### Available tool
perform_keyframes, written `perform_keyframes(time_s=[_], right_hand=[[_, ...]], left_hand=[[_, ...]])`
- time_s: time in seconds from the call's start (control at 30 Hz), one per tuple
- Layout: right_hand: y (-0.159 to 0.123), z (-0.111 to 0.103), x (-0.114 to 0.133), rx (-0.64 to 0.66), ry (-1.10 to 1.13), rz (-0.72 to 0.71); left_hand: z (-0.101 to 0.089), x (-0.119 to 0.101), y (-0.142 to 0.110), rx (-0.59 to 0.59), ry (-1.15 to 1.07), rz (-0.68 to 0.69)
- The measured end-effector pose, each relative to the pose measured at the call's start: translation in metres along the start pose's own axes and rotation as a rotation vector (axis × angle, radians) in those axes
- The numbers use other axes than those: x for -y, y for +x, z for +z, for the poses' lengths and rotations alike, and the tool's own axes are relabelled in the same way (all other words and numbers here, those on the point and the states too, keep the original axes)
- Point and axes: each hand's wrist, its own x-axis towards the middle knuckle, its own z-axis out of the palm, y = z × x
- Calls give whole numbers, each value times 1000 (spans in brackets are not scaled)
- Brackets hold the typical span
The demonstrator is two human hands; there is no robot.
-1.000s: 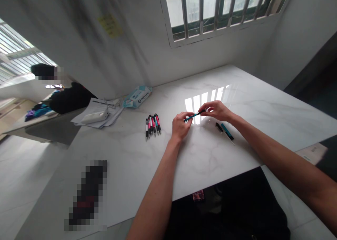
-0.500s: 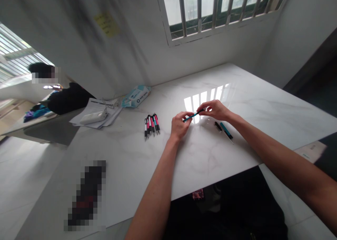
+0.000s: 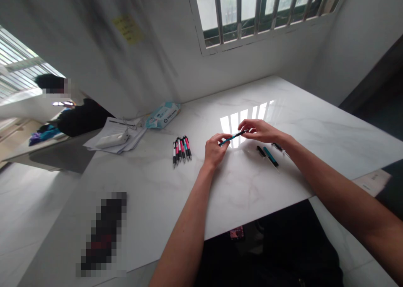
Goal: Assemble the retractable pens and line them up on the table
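Left hand (image 3: 216, 149) pinched the blue end of a blue-and-black pen (image 3: 231, 138), fingers narrow on it. Right hand (image 3: 260, 131) had its thumb and fingers closed around the black end; exact fingertip contact was small and partly hidden. Pen sat about mid-scene, slightly tilted, its right end farther off than its left, just above the worktop (image 3: 239, 186), in front of the bright window reflection.

Near side of the right hand: loose pen parts lay on the worktop. Black grip piece (image 3: 260, 151) at left, blue barrel (image 3: 270, 156) with a dark end just right of it, thin white refill (image 3: 277, 169) poking out along the barrel's near end. Another small black-and-pale part (image 3: 277, 147) lay right of those, partly behind the right forearm; couldn't tell what exactly.

Left of the left hand, well apart from the loose parts: row of click pens (image 3: 181, 149), side by side, pink, white and blue with black grips, tips toward the near side.

Far left: blue-and-white wipes pack (image 3: 163, 115), then papers (image 3: 126, 146) with a white device (image 3: 111, 140) on top. Near left: dark item (image 3: 103, 232), pixelated, unreadable. Yellow note (image 3: 128, 28) on the wall, barred window (image 3: 242, 18) at far right. Another person (image 3: 83, 117) sat at far left, dark top.
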Motion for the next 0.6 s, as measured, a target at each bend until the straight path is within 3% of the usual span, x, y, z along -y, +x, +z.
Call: perform_keyframes(time_s=[0.37,0.6], right_hand=[[3,-1,-9,-64,-34,-38],[4,-2,-10,-27,-100,-6]], left_hand=[[-2,0,0,-9,15,-28],[-3,0,0,-16,13,-5]])
